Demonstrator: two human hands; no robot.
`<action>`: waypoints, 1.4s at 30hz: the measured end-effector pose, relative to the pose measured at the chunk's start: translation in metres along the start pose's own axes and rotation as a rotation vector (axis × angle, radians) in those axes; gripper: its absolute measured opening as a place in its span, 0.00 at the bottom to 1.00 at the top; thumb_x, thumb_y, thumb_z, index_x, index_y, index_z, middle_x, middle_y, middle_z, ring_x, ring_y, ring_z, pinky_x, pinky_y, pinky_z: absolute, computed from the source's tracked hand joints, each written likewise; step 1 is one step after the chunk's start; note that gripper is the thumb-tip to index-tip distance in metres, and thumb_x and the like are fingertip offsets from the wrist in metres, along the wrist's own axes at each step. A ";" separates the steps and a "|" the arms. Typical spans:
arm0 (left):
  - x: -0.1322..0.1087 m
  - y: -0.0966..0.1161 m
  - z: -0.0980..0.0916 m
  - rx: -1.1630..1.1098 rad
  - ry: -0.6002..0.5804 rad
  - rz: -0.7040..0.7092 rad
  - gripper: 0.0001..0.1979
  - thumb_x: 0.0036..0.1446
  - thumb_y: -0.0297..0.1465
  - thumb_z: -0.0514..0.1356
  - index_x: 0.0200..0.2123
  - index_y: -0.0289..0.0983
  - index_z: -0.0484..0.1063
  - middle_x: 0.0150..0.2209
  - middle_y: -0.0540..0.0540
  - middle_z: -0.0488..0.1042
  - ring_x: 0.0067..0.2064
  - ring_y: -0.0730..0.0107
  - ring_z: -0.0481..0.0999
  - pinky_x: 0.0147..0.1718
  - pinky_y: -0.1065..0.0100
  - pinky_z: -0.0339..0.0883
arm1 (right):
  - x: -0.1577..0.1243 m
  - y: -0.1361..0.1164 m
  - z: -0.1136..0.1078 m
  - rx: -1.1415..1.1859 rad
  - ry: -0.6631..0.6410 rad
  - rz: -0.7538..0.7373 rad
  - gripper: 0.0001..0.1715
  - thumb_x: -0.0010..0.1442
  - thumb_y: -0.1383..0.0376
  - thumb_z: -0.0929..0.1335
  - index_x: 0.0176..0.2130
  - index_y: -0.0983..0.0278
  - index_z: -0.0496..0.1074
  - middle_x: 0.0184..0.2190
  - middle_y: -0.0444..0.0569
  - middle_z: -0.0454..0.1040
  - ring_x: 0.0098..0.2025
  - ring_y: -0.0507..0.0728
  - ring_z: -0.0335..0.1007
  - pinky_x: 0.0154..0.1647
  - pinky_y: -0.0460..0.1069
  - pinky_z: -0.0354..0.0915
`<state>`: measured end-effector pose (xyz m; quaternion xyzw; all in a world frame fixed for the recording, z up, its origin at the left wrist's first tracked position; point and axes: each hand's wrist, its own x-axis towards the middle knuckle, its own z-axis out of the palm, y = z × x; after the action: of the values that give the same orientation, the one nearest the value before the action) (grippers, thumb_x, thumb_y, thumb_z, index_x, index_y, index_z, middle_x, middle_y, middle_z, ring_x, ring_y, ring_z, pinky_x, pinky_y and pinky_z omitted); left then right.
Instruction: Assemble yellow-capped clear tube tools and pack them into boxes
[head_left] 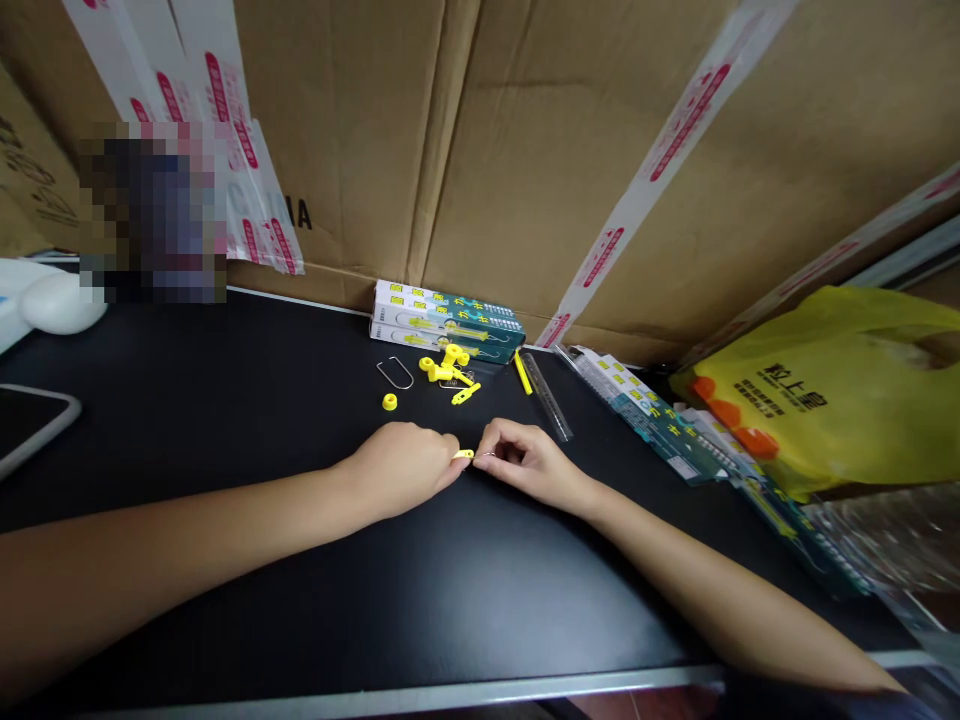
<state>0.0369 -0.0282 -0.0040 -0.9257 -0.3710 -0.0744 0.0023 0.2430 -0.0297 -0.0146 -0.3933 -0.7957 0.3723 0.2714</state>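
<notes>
My left hand (405,465) is closed, pinching a small yellow plastic piece (464,454) with a hole at its end. Facing it, my right hand (531,462) pinches a thin metal wire piece (487,456), whose tip meets or nearly meets the yellow piece; I cannot tell if it passes through the hole. Just beyond the hands lie a yellow plastic ring cap (389,402), a bent wire loop (395,373) and a heap of yellow plastic parts (444,369) with small metal springs partly under them. A yellow stick (523,372) rests beside a clear plastic tube (547,396).
Two stacked printed boxes (446,318) stand against the cardboard wall (337,130). Flattened printed boxes (645,415) lie at right, near a yellow plastic bag (840,390) and clear plastic tubes (900,530). A phone (34,425) and a white rounded object (64,302) are at left.
</notes>
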 end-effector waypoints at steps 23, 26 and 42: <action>0.001 -0.001 -0.002 0.037 -0.075 0.013 0.15 0.65 0.34 0.47 0.33 0.34 0.69 0.23 0.43 0.75 0.26 0.57 0.78 0.24 0.66 0.66 | 0.002 0.001 -0.002 0.227 0.016 0.120 0.18 0.54 0.54 0.71 0.28 0.65 0.65 0.20 0.41 0.67 0.22 0.48 0.59 0.23 0.44 0.57; 0.000 0.000 0.000 0.045 -0.054 0.019 0.15 0.65 0.34 0.47 0.33 0.34 0.69 0.23 0.43 0.75 0.26 0.57 0.78 0.22 0.67 0.65 | 0.001 0.003 0.001 0.190 0.027 0.113 0.17 0.53 0.55 0.72 0.27 0.65 0.66 0.20 0.41 0.66 0.22 0.48 0.59 0.23 0.44 0.56; 0.000 0.001 -0.002 0.044 -0.048 0.000 0.15 0.65 0.34 0.46 0.33 0.34 0.69 0.24 0.43 0.76 0.27 0.56 0.79 0.23 0.66 0.66 | 0.001 0.000 -0.005 0.213 -0.041 0.142 0.16 0.56 0.56 0.70 0.29 0.65 0.66 0.22 0.42 0.68 0.24 0.48 0.62 0.25 0.43 0.59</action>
<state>0.0372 -0.0288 -0.0023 -0.9270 -0.3723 -0.0440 0.0137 0.2460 -0.0269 -0.0113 -0.4100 -0.7272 0.4809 0.2680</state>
